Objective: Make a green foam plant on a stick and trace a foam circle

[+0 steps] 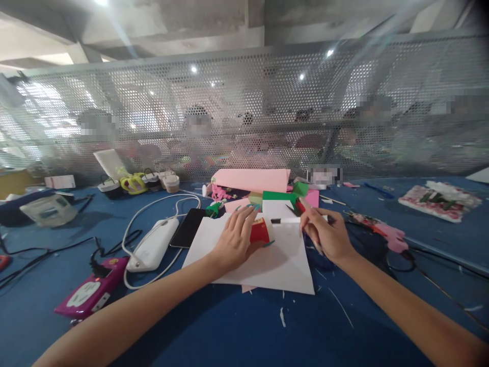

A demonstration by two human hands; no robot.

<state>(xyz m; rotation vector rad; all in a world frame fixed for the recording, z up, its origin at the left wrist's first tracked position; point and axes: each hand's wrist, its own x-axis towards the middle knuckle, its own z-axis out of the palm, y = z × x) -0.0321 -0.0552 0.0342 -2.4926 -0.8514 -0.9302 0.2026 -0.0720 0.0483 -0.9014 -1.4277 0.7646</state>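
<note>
On a sheet of white paper [225,265], my left hand [237,232] curves over a small red roll-shaped thing with a pale end [260,232], holding it against the sheet. Its fingers lie along the far side and the thumb on the near side. To the right, my right hand [324,232] pinches a white pen [290,220]. The pen's black end points left, close to the red thing; I cannot tell if they touch. A dark pointed blade with a red handle [300,206] shows beside my right fingers; whether they also hold it is unclear.
Left lie a black phone [188,228], white power bank [153,244] with cable, and purple power strip [93,288]. Colored papers [250,179] sit behind the sheet. Right are a pink glue gun [395,237] and a flowered piece [435,201]. A perforated metal screen [244,92] rises behind.
</note>
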